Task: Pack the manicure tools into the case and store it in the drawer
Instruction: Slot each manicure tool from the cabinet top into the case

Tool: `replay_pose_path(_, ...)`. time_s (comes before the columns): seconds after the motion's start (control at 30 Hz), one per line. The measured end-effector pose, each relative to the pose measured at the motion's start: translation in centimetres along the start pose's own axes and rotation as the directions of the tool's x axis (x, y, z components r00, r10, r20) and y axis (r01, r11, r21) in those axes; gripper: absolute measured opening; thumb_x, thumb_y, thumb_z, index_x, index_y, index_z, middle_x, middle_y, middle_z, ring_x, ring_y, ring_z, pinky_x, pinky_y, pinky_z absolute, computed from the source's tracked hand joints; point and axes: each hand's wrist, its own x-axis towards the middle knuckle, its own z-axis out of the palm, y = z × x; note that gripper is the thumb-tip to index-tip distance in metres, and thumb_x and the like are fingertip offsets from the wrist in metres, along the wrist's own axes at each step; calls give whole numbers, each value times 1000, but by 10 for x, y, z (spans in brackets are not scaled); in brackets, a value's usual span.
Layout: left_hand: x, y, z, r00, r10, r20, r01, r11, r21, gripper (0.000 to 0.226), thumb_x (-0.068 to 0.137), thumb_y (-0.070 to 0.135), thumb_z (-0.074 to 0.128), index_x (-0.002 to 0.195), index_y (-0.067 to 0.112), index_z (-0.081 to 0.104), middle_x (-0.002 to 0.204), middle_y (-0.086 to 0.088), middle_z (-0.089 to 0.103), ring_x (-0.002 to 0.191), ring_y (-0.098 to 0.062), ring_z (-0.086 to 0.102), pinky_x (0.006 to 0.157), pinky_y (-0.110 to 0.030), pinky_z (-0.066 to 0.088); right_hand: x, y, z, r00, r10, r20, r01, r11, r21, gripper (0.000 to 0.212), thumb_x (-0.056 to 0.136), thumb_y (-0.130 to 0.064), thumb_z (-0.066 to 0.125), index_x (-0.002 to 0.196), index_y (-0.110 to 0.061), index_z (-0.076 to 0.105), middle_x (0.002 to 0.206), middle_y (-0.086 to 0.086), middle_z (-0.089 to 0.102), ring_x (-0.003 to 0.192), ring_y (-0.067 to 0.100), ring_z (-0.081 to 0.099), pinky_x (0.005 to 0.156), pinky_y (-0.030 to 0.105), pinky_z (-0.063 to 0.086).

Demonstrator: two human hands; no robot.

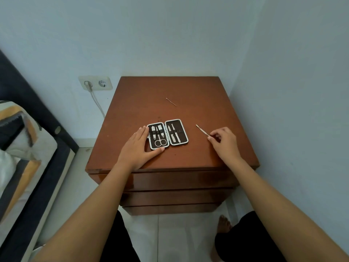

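Observation:
An open manicure case point(168, 133) with a white rim and dark lining lies flat on the brown nightstand top point(188, 91). Scissors, clippers and other metal tools sit in its loops. My left hand point(138, 145) rests flat against the case's left edge, thumb along its front. My right hand point(224, 140) pinches the near end of a thin metal cuticle tool point(201, 130), to the right of the case, its tip pointing up-left. Another thin metal pick point(171, 101) lies loose farther back on the top.
The nightstand has stacked closed drawers point(177, 180) below its front edge. A wall socket with a plugged cable point(95, 84) is on the left wall. A bed with patterned bedding point(22, 138) stands at left. A wall runs close on the right.

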Motion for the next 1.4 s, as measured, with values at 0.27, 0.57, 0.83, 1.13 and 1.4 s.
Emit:
replay_pose_path(0.27, 2, -3, 2, 1000, 3, -11, -3, 1000, -3, 103, 73, 78, 42, 151, 20, 11, 160, 4, 11, 146, -10, 8, 116, -31, 11, 24, -12, -7, 965, 212, 155, -200, 976, -84, 11, 82, -18, 68, 84, -7, 70, 93, 9, 59, 86, 20, 52, 73, 27, 39)
replay_pose_path(0.57, 2, -2, 1, 1000, 14, -17, -15, 1000, -9, 101, 75, 76, 44, 151, 19, 11, 160, 3, 11, 146, -11, 8, 117, -31, 11, 11, -23, 1, 975, 130, 180, -90, 973, -210, 13, 94, -13, 47, 85, -8, 55, 106, 14, 52, 92, 27, 51, 77, 33, 40)
replay_pose_path(0.83, 2, -4, 2, 1000, 17, -19, -17, 1000, -14, 102, 75, 77, 44, 151, 18, 12, 160, 2, 12, 146, -11, 8, 118, -32, 11, -18, -41, 19, 975, -147, 167, 157, 986, -49, 7, 90, -11, 50, 85, -13, 55, 80, -1, 55, 74, 19, 51, 67, 29, 39)
replay_pose_path(1.13, 2, -3, 2, 1000, 16, -17, -16, 1000, -10, 102, 74, 77, 43, 151, 18, 11, 160, 3, 11, 146, -11, 8, 117, -31, 10, -32, -49, 24, 965, -227, 129, 240, 965, -102, 20, 90, -14, 54, 104, -8, 68, 84, 5, 58, 77, 19, 54, 71, 30, 45)
replay_pose_path(1.4, 2, -2, 1, 1000, 9, -10, -9, 1000, -3, 102, 75, 77, 43, 151, 18, 11, 160, 2, 10, 146, -11, 8, 116, -31, 9, -40, -57, 21, 968, -206, 145, 228, 961, -156, 22, 91, -16, 52, 98, -4, 70, 84, 13, 61, 74, 23, 57, 67, 37, 51)
